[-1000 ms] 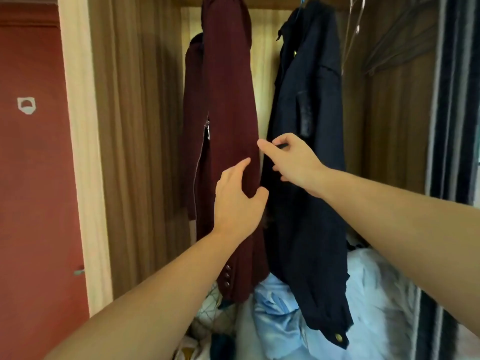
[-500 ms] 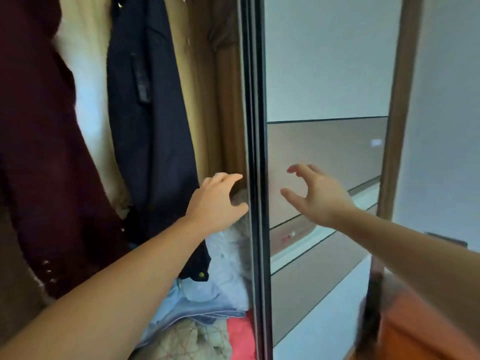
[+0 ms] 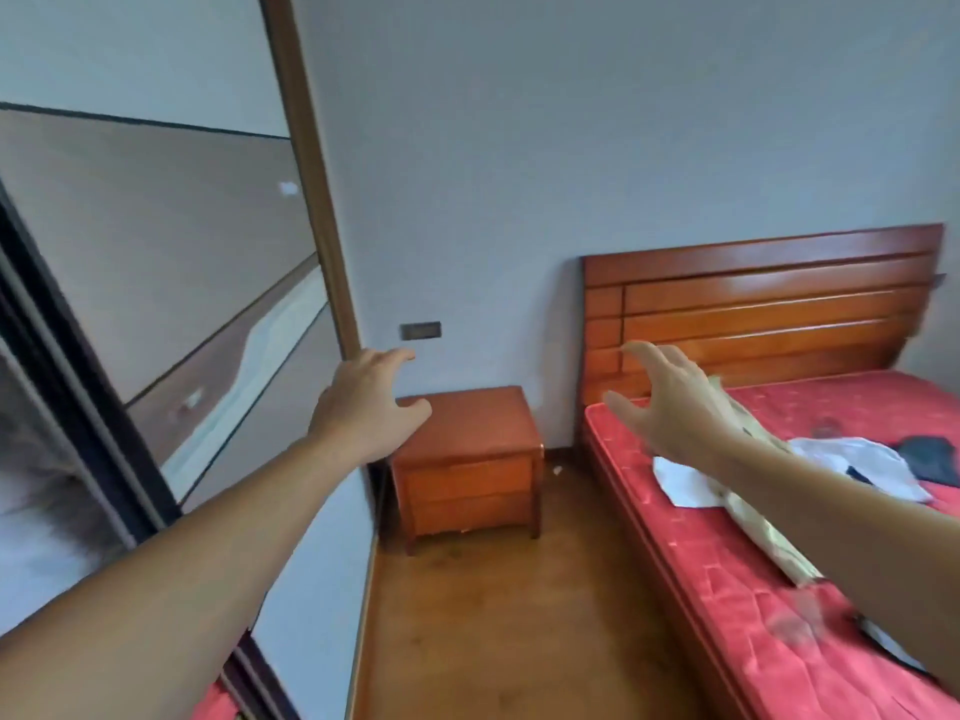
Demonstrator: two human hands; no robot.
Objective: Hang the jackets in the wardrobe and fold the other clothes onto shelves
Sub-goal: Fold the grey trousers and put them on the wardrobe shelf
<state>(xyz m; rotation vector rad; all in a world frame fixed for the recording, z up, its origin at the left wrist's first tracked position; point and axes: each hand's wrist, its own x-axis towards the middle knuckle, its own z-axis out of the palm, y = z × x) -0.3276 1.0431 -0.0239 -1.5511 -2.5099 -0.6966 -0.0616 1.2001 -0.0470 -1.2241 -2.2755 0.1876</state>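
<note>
Both of my arms reach forward in the air and hold nothing. My left hand [image 3: 366,405] hovers with relaxed fingers in front of the wardrobe's sliding door [image 3: 171,283]. My right hand [image 3: 670,407] is spread open above the near edge of the red bed [image 3: 727,574]. On the bed lie a white garment [image 3: 841,470], a dark garment [image 3: 932,457] at the far right, and a pale patterned cloth [image 3: 769,532] partly hidden by my right forearm. The hung jackets are out of view.
A wooden nightstand [image 3: 467,470] stands between the wardrobe and the bed, against the grey wall. The bed's wooden headboard [image 3: 753,309] rises behind my right hand. Brown wood floor [image 3: 493,626] stretches between wardrobe and bed.
My view has swung right, from the hung maroon and navy jackets past the sliding door to the bed. Both hands left the jackets and now hover open in the air.
</note>
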